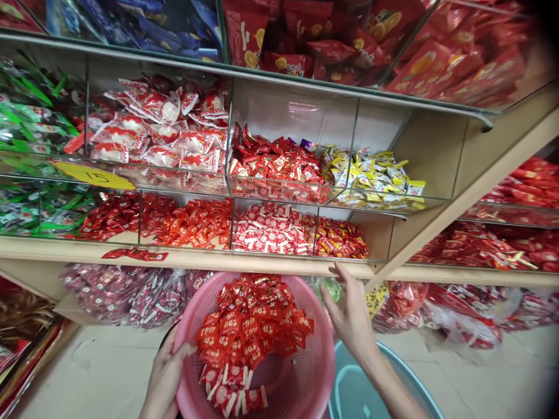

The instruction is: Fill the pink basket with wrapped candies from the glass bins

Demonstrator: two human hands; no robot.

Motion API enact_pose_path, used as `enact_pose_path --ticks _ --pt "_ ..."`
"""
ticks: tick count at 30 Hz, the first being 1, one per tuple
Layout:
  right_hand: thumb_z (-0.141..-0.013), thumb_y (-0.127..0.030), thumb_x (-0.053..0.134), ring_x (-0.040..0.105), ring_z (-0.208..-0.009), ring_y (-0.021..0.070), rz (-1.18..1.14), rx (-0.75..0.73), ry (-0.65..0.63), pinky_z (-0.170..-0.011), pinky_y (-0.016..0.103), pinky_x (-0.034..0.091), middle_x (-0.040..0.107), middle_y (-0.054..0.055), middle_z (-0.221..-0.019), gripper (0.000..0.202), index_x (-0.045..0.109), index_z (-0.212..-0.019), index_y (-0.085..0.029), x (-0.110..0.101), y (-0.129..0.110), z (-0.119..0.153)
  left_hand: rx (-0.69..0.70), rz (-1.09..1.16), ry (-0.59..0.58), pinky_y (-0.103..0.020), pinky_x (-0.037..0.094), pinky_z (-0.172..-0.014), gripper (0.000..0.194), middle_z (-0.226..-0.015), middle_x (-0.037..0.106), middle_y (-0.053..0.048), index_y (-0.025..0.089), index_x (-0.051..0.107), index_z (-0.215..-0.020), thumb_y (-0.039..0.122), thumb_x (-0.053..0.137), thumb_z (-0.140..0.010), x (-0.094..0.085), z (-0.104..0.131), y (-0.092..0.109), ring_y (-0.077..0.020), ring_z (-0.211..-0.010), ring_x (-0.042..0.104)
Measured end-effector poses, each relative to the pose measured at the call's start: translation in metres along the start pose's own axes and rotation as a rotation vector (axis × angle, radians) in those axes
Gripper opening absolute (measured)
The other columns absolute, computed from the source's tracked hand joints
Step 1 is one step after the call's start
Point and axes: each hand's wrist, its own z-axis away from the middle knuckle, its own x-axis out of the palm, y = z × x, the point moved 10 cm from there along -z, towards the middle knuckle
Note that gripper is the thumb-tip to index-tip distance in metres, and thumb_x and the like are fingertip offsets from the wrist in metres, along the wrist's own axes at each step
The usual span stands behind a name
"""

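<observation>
At the bottom centre of the frame the left hand (163, 381) grips the near rim of a pink basket (305, 372), its fingers (181, 352) curled over the edge and pressed against the plastic. The basket is tilted toward the shelves and holds a heap of red wrapped candies (251, 331), a few red-and-white ones lying lowest. Just right of it the right hand (351, 317) is raised, empty — fingers spread loosely, the tips close to the front edge of the wooden shelf (262, 263), though whether they touch it cannot be told. Under that forearm, at the lower right, shows the rim of a teal tub (349, 384). Below the shelf lie clear bags of sweets (126, 291). Further up, clear dividers split the shelf into compartments: red-and-white candies (268, 230) in the middle, plain red ones to their left, yellow wrappers (375, 174) in the tier above on the right. A yellow price tag (94, 176) sits at the left — and red packets fill the top right of the frame.
</observation>
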Motion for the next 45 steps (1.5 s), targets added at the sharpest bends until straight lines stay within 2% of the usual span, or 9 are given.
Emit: enact_pose_path --ticks 2,5,12,19,26,31,35,38,45 --pt "-0.089 -0.033 0.042 0.047 -0.103 0.0272 0.205 -0.207 -0.033 -0.089 0.043 0.036 0.057 0.012 -0.115 0.049 0.036 -0.136 -0.019 -0.002 -0.044 -0.041 0.032 -0.015 -0.020 -0.034 0.052 -0.078 0.070 -0.090 0.073 0.000 0.027 0.056 -0.118 0.010 0.064 -0.051 0.000 0.000 0.001 -0.0270 -0.093 0.066" --pt "-0.090 -0.024 0.039 0.046 -0.098 0.0290 0.526 -0.352 -0.158 -0.085 0.043 0.033 0.062 0.015 -0.105 0.049 0.036 -0.137 -0.013 0.026 -0.078 -0.084 0.066 -0.030 -0.021 -0.032 0.051 -0.080 0.070 -0.095 0.072 0.000 0.027 0.055 -0.120 0.012 0.066 -0.052 -0.005 -0.001 0.000 -0.0258 -0.095 0.065" --pt "-0.085 -0.006 0.030 0.051 -0.093 0.0289 0.889 -0.357 -0.248 -0.101 0.052 0.009 0.067 0.016 -0.079 0.051 0.036 -0.135 -0.001 0.088 -0.067 -0.111 0.110 -0.054 -0.041 -0.029 0.051 -0.073 0.069 -0.093 0.072 0.001 0.027 0.054 -0.121 0.013 0.063 -0.054 -0.004 0.000 0.001 -0.0235 -0.089 0.065" --pt "-0.085 -0.007 0.029 0.053 -0.089 0.0275 0.828 -0.306 -0.206 -0.102 0.053 0.008 0.067 0.015 -0.079 0.050 0.039 -0.134 -0.004 0.082 -0.068 -0.114 0.183 -0.071 -0.091 -0.025 0.048 -0.066 0.068 -0.088 0.072 0.002 0.023 0.055 -0.122 0.011 0.058 -0.055 0.012 -0.004 0.019 -0.0202 -0.082 0.065" --pt "-0.083 -0.008 0.032 0.050 -0.092 0.0294 0.775 -0.301 -0.182 -0.095 0.055 0.021 0.065 0.018 -0.090 0.055 0.032 -0.138 -0.007 0.055 -0.079 -0.105 0.186 -0.069 -0.090 -0.025 0.048 -0.070 0.064 -0.087 0.071 0.002 0.021 0.061 -0.116 0.010 0.058 -0.052 0.012 -0.011 0.021 -0.0196 -0.079 0.064" --pt "-0.084 -0.015 0.037 0.050 -0.095 0.0287 0.515 -0.348 -0.265 -0.088 0.049 0.034 0.062 0.014 -0.097 0.058 0.027 -0.141 -0.011 0.042 -0.097 -0.062 0.192 -0.088 -0.098 -0.023 0.046 -0.073 0.061 -0.098 0.070 0.002 0.024 0.062 -0.113 0.010 0.057 -0.054 0.009 -0.013 0.019 -0.0187 -0.088 0.062" --pt "-0.084 -0.016 0.040 0.054 -0.098 0.0220 0.108 -0.415 -0.718 -0.092 0.042 0.039 0.062 0.007 -0.109 0.064 0.020 -0.144 -0.022 0.090 -0.106 0.033 0.184 -0.107 -0.117 -0.023 0.046 -0.073 0.064 -0.097 0.070 0.002 0.024 0.058 -0.119 0.011 0.057 -0.056 0.007 -0.017 0.015 -0.0185 -0.089 0.062" --pt "-0.080 -0.015 0.050 0.052 -0.111 0.0213 0.042 -0.411 -1.014 -0.101 0.040 0.034 0.057 0.007 -0.123 0.069 0.023 -0.143 -0.023 0.130 -0.098 0.101 0.186 -0.092 -0.122 -0.024 0.046 -0.073 0.067 -0.097 0.070 0.002 0.024 0.057 -0.121 0.011 0.058 -0.055 0.006 -0.017 0.014 -0.0188 -0.087 0.063" --pt "-0.079 -0.016 0.057 0.049 -0.117 0.0262 0.127 -0.424 -1.191 -0.095 0.039 0.040 0.054 0.010 -0.129 0.070 0.027 -0.142 -0.024 0.156 -0.088 0.144 0.203 -0.082 -0.128 -0.026 0.046 -0.079 0.067 -0.095 0.071 0.001 0.023 0.058 -0.120 0.011 0.058 -0.054 0.006 -0.012 0.016 -0.0206 -0.088 0.064"
